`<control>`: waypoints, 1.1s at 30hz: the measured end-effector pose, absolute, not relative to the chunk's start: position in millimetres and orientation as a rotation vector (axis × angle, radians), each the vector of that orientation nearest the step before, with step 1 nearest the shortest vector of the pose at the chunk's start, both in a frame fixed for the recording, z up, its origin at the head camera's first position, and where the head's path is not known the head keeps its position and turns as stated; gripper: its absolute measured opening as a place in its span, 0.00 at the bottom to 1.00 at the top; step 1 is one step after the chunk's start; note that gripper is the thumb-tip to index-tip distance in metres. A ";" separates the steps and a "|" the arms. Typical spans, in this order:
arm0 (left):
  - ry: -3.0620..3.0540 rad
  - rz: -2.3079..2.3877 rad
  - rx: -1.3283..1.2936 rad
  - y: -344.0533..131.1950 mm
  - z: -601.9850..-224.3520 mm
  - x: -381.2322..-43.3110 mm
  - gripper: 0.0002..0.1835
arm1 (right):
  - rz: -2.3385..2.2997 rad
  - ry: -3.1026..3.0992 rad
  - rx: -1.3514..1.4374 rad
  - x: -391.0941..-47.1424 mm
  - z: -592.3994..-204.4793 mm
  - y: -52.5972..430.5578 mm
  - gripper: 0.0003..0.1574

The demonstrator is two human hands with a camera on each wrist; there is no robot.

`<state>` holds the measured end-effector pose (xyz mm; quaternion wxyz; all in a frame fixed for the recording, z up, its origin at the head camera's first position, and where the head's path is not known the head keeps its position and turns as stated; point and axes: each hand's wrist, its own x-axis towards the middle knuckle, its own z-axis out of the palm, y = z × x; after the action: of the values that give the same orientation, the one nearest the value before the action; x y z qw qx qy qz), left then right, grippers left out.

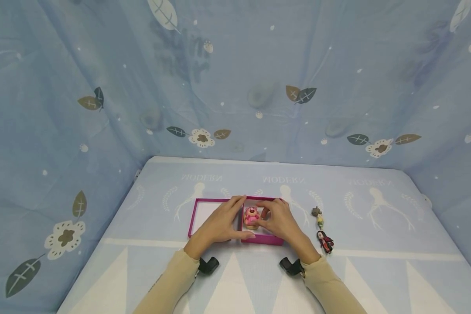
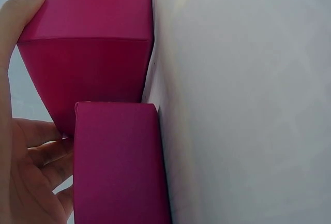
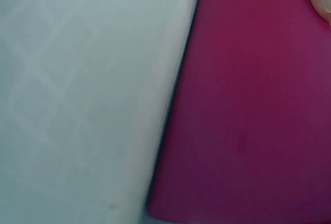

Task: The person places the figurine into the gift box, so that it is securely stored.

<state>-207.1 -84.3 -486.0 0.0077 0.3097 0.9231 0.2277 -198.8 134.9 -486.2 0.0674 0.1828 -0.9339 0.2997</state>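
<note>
A small pink bear figurine (image 1: 252, 216) with an open mouth sits in the magenta box (image 1: 263, 240), which has a pale inside. My right hand (image 1: 279, 219) reaches over the box's right side and pinches the figurine between thumb and fingers at its right. My left hand (image 1: 221, 221) grips the box's left side, thumb at the front edge and fingers toward the back. To the left, the shallower box lid (image 1: 192, 218) lies inner side up, partly covered by that hand. In the right wrist view, the box's side wall (image 3: 248, 110) hides the figurine.
Right of the box lie a small figure with a grey top and yellow body (image 1: 319, 218) and a red-and-black figure (image 1: 325, 242). A patterned pale-blue cloth covers the table (image 1: 377, 279). Blue leaf-print curtains (image 1: 235, 78) stand behind and at both sides.
</note>
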 end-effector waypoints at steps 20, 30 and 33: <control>2.893 0.717 1.017 -84.0 -485.6 -207.9 0.61 | 0.953 -2.628 0.758 -193.8 -470.9 178.1 0.38; 2.871 0.736 0.995 -82.5 -484.5 -207.9 0.61 | 0.966 -2.744 0.740 -174.2 -462.7 250.9 0.42; 2.862 0.755 0.972 -83.0 -485.1 -206.9 0.61 | 1.016 -2.861 0.781 -172.4 -466.1 259.9 0.46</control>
<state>-206.9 -83.0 -485.1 0.0132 0.3121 0.9185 0.2424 -172.4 259.9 -466.1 0.0036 0.2493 -0.9126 0.3240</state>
